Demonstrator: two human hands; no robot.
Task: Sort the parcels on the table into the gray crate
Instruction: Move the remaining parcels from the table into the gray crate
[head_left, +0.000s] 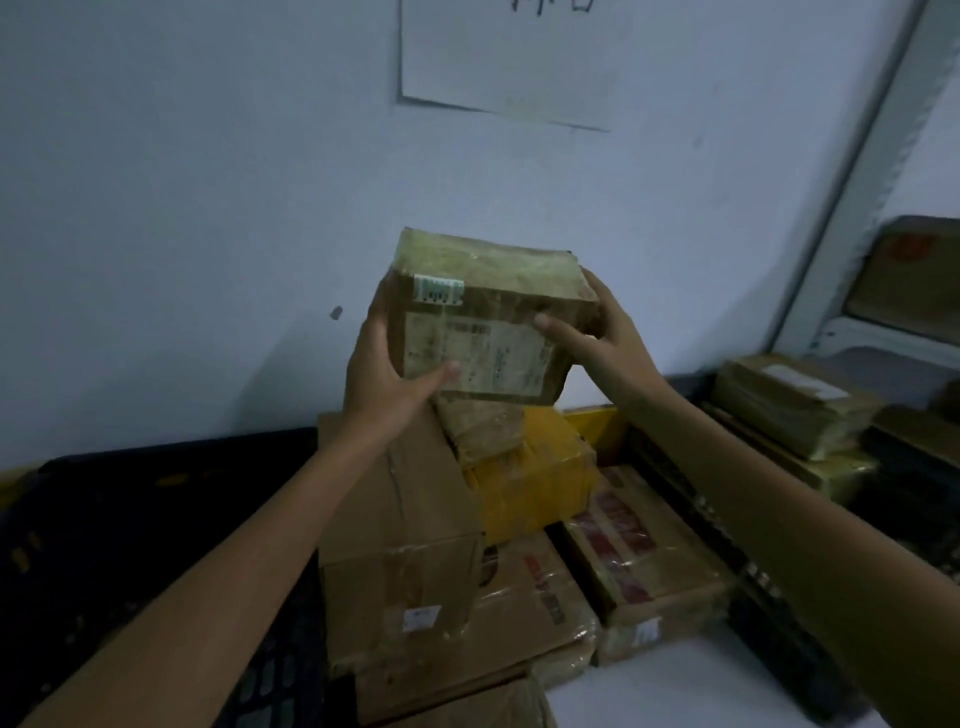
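Taped cardboard parcel (488, 322): gripped by left hand (384, 374) and right hand (602, 332), raised above stacked boxes (415, 545) on bench.

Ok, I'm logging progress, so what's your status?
Grip: left hand and right hand on taped cardboard parcel, held above parcel pile. At left, dark crate; nothing seen between.

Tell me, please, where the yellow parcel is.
In the head view, the yellow parcel sits mid-pile, right of the tall brown carton, below the held box.
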